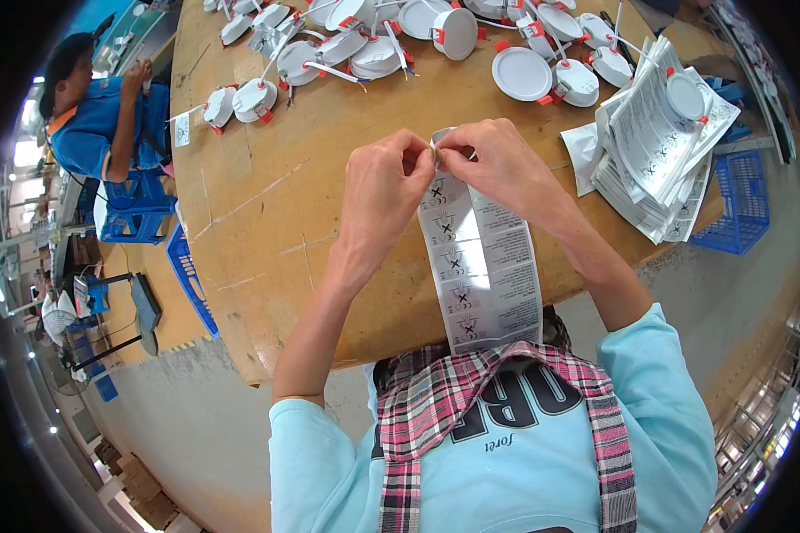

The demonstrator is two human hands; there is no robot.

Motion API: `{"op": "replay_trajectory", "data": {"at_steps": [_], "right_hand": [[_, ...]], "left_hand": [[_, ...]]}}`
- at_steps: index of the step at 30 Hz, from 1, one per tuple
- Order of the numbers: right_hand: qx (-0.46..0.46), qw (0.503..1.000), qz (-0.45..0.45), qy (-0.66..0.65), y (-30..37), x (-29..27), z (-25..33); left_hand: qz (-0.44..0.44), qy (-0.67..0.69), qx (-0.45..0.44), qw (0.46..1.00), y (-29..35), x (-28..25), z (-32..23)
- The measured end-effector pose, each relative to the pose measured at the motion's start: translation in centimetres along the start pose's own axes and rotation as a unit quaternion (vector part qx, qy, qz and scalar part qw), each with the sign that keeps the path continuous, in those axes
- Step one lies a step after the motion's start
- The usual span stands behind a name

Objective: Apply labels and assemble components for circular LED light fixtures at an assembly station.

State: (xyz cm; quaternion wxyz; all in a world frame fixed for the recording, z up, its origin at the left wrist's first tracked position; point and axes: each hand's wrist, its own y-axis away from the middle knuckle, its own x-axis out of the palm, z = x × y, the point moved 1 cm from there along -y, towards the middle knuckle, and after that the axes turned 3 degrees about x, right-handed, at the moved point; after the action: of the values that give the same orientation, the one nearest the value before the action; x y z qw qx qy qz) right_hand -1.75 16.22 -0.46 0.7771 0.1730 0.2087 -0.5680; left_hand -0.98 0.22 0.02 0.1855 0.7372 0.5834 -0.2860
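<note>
Closely together, the left grip and the right grip pinch the far end of the label strip over the bench; probably it is peeling work, next needing gentle pull.

Left grip and right grip pinch close together; forearms converge.

Broad brown tabletop, worn, crossed by pale streaks. Round white lamp fittings with red clips lie crowded along the far side; uneven stack of white printed paper sheets toward the right edge.
</note>
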Motion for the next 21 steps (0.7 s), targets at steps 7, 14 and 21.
{"op": "replay_trajectory", "data": {"at_steps": [7, 14, 21], "right_hand": [[0.030, 0.997, 0.053, -0.041, -0.1, -0.4, -1.1], [0.037, 0.991, 0.037, -0.119, 0.2, 0.0, -2.0], [-0.032, 0.993, 0.014, -0.110, 0.6, -0.9, -0.9]], "left_hand": [[0.025, 0.107, -0.056, 0.992, 0.0, -0.1, 0.5], [-0.043, 0.263, -0.062, 0.962, -0.4, 0.0, 4.4], [-0.039, 0.368, -0.162, 0.915, -0.6, 0.3, 5.3]]}}
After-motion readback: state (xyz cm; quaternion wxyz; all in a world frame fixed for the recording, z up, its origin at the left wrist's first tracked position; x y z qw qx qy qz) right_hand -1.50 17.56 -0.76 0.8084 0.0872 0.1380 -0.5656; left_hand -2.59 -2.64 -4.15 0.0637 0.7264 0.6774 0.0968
